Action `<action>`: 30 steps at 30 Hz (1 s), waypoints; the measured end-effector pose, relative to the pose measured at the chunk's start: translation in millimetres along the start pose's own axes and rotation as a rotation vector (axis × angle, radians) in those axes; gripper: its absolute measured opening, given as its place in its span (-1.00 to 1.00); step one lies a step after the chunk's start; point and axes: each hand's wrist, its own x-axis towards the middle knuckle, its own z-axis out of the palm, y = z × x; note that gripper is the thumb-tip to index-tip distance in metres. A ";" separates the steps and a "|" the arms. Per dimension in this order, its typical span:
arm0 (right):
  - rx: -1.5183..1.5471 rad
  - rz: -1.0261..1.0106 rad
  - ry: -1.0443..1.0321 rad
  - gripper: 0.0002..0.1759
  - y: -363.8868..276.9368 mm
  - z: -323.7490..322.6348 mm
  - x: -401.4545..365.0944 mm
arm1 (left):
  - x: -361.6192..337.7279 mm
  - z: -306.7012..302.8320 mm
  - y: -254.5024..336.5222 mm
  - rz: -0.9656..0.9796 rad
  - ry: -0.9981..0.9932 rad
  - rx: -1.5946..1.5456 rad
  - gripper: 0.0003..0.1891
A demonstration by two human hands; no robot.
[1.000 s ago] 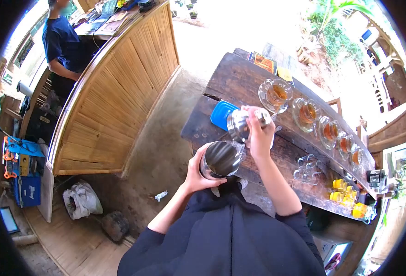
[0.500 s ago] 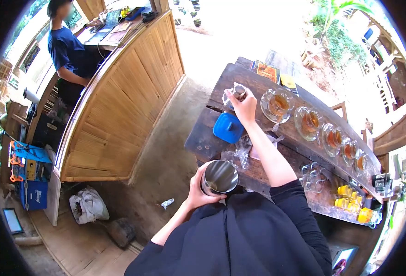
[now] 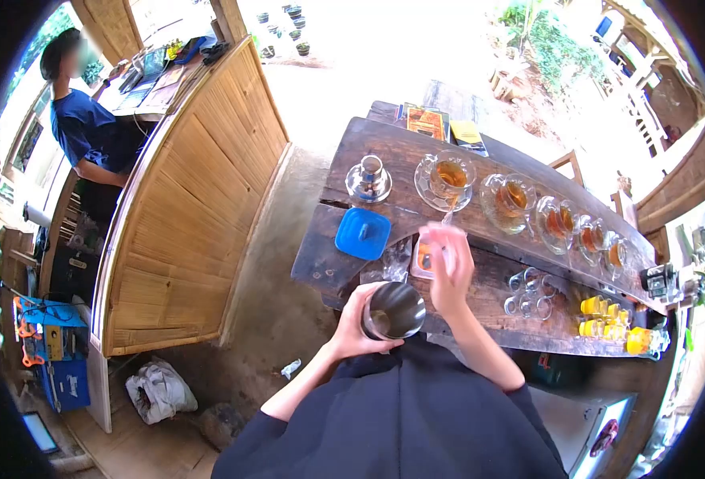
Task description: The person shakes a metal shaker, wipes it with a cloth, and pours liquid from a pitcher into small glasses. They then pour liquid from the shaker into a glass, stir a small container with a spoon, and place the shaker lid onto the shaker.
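Observation:
My left hand [image 3: 351,326] is wrapped around a metal shaker cup [image 3: 404,311], tilted so that its inside shows, close in front of my body. My right hand [image 3: 450,267] is blurred by motion above the near part of the wooden table, partly covering a small tub with something orange [image 3: 423,257] in it. I cannot tell whether its curled fingers hold anything. Farther left stand a blue-lidded container [image 3: 363,234] and a metal shaker top [image 3: 370,177]. Beyond the right hand, a glass cup of amber drink [image 3: 451,177] sits on a glass saucer with a spoon.
More amber-filled cups [image 3: 558,221] run along the table to the right. Empty glasses [image 3: 530,294] and yellow-topped bottles [image 3: 604,319] stand on the lower ledge. Booklets [image 3: 427,122] lie at the back. A person [image 3: 85,128] stands behind the bamboo counter [image 3: 201,199].
My right hand has let go of the metal shaker top, which now stands on the table, and has come back towards me over the orange tub. My left hand still holds the shaker cup.

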 end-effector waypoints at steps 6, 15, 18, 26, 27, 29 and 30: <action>0.022 0.118 -0.022 -0.14 -2.4 -53.8 -75.2 | 17.7 31.2 -10.4 -0.031 -0.121 -0.034 0.06; 0.118 0.234 -0.020 -0.40 10.2 -84.2 -73.6 | 26.9 72.6 -9.4 -0.001 -0.033 0.182 0.01; 0.095 0.418 0.022 -0.86 35.1 -95.2 -68.0 | 21.8 81.9 -11.3 -0.016 -0.021 0.236 0.01; 0.024 0.524 -0.079 -0.82 97.8 -126.2 -66.8 | 7.5 111.3 -20.3 -0.123 0.127 0.331 -0.03; 0.062 0.574 -0.099 -0.82 101.4 -128.3 -68.9 | 7.2 116.1 -23.2 -0.125 0.139 0.340 -0.03; 0.047 0.602 -0.133 -0.80 110.4 -130.3 -73.8 | 5.4 126.7 -29.4 -0.145 0.162 0.334 -0.02; 0.052 0.601 -0.140 -0.82 110.1 -130.3 -73.7 | 3.3 131.4 -31.2 -0.166 0.188 0.330 -0.02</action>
